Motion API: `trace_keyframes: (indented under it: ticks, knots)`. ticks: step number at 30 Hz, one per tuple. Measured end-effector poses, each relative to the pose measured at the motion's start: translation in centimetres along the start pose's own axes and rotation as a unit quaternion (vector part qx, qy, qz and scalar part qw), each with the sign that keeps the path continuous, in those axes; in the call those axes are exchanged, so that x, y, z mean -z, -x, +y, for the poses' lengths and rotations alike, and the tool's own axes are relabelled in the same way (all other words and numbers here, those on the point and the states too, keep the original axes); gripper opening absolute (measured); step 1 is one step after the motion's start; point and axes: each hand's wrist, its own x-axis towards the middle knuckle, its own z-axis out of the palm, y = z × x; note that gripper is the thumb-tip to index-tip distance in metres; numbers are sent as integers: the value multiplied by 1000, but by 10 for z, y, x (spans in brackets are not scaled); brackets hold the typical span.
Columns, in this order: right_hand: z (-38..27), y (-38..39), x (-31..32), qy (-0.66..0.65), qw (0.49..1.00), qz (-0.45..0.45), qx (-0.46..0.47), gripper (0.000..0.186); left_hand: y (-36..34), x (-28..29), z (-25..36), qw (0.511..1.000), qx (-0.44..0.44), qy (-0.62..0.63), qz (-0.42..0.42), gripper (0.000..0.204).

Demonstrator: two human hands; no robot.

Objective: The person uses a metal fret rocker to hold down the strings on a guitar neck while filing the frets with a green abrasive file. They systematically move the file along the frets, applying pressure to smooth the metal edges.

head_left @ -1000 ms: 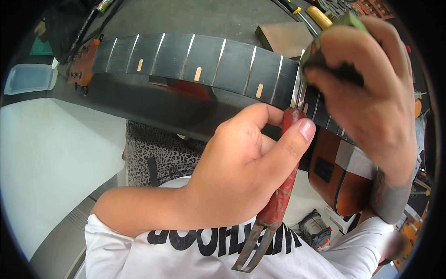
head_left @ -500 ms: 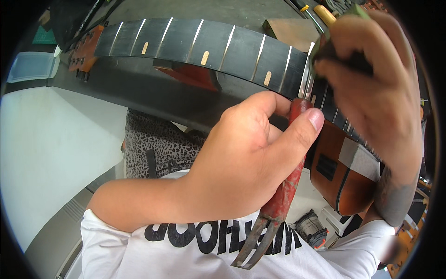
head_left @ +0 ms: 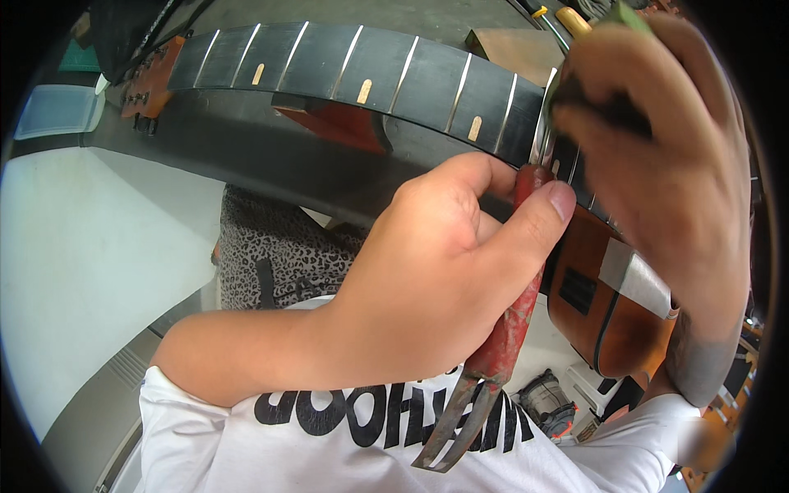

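Running over the dark counter (head_left: 427,16), the black guitar fingerboard (head_left: 431,82) is riding higher in view than a second ago, everything sliding together, so work is staying on the same spot. The left grip (head_left: 444,263) is clasping a scuffed red tool (head_left: 511,329), its shiny end (head_left: 540,146) lying across the board; the right grip (head_left: 670,156), blurring, is clutching a green piece (head_left: 631,18). Bright frets (head_left: 459,93) are striping the black, pale rounded inlays (head_left: 364,91) sitting between.

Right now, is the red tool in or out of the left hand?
In: the left hand is closed around the red tool, whose slotted end protrudes below.
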Motion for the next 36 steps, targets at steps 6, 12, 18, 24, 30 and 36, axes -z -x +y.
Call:
trace_keyframes:
  ticks: [6,12,18,24,30,36]
  knots:
    - [-3,-1,5,19,1000,-17,-3,30,-3,-2,-4,1000,-24,-1,-6,32]
    - [-9,-3,3,-9,999,-30,11,28,-1,0,0,998,7,66,-12,34]
    - [2,-5,-1,45,998,-39,5,31,1,0,6,996,23,83,-28,38]
    - [1,-5,-1,35,998,-48,-12,31,-1,2,9,997,8,64,-48,33]
    - [-2,-5,8,29,996,-83,19,26,-3,5,7,998,-10,45,-51,34]
    - [3,-3,6,30,996,-88,12,27,-4,5,5,998,-25,37,-43,34]
